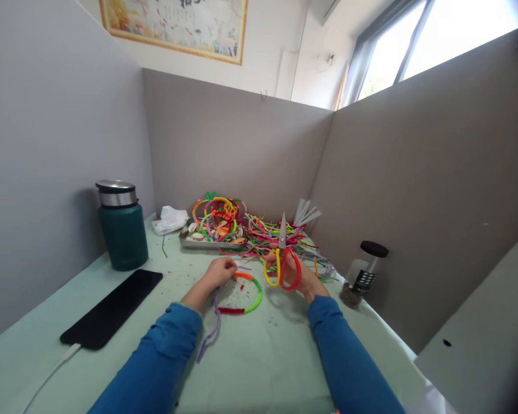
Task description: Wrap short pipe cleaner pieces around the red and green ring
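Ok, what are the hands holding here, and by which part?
The left hand pinches the multicolored pipe-cleaner ring beside its orange section; the right hand holds the scissors by the handles.

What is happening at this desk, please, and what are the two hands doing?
A person sits at a desk with walls around it. The left hand pinches at a colourful ring, wrapped in orange, green and red, with a purple strand hanging beside it. The right hand has scissors with one yellow and one red handle, tips pointing up. Behind are a metal tray of shells and finished-looking rings, and a pile of fuzzy coloured stems.
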Motion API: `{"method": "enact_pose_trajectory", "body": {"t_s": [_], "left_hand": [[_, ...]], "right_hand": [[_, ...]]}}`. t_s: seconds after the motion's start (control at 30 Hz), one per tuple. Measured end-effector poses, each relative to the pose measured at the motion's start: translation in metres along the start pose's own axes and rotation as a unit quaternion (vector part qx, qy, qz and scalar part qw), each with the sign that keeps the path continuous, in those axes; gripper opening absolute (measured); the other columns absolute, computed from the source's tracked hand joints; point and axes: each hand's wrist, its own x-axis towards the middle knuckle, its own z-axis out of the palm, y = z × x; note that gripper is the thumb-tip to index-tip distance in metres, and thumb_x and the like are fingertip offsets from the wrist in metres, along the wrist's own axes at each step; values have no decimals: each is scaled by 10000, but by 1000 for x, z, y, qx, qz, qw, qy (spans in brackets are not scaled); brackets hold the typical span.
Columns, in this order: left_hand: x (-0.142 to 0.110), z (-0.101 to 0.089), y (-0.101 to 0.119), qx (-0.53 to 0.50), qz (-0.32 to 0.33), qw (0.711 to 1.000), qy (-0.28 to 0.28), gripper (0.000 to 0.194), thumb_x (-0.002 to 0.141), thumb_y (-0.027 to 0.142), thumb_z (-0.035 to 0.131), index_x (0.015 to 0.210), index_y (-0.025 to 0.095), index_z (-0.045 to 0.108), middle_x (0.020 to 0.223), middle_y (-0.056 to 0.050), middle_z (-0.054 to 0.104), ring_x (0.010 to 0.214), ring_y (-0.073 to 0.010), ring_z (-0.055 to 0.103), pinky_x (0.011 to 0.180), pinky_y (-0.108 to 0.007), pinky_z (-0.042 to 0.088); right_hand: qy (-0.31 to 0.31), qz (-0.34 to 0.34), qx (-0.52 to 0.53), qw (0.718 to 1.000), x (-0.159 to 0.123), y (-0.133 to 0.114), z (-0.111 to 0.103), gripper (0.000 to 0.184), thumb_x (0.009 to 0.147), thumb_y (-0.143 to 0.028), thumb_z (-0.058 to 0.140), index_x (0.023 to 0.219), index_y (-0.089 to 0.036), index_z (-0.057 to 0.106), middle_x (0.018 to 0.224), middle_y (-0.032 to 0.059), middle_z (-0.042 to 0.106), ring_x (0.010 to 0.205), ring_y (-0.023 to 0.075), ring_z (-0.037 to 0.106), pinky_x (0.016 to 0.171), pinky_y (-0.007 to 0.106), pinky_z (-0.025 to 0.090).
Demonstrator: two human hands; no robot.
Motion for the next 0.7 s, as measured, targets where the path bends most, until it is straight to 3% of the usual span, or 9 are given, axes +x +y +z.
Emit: {"method": "enact_pose_trajectory", "body": {"t_s": [0.13,0.27,0.43,0.53,0.7], "left_hand": [[2,1,-4,-29,-3,1000,10,174,668,293,521,681,148,616,566,-4,610,564,-123,517,545,-216,354],[2,1,-5,-91,-15,995,36,196,650,321,554,682,136,609,600,-5,592,566,-113,499,532,-212,355],[-2,-2,3,-153,-44,986,48,232,644,355,568,723,139,595,575,17,547,507,-88,440,493,-205,337],[-1,-2,1,-152,-41,985,64,253,633,368,581,724,134,608,557,20,532,496,-86,427,485,-207,328],[5,-2,-11,-126,-33,985,112,273,638,373,581,742,127,643,576,1,567,543,-111,477,511,-215,339]], "right_hand": [[20,-20,-54,998,0,-3,2,532,866,-582,307,1220,-225,480,933,79,639,871,189,592,735,346,494],[80,-7,-245,966,2,-8,6,520,863,-564,342,1201,-209,514,927,77,639,863,186,592,773,312,480],[99,-28,-517,850,5,4,10,474,771,-491,555,1140,-194,582,1052,64,627,925,211,568,802,309,444],[49,-6,-631,774,3,12,15,402,788,-450,553,1110,-217,613,1024,66,644,913,212,567,791,287,419],[-3,0,-710,704,-1,12,22,366,834,-430,490,1147,-267,588,995,60,651,895,203,577,760,264,397]]}}
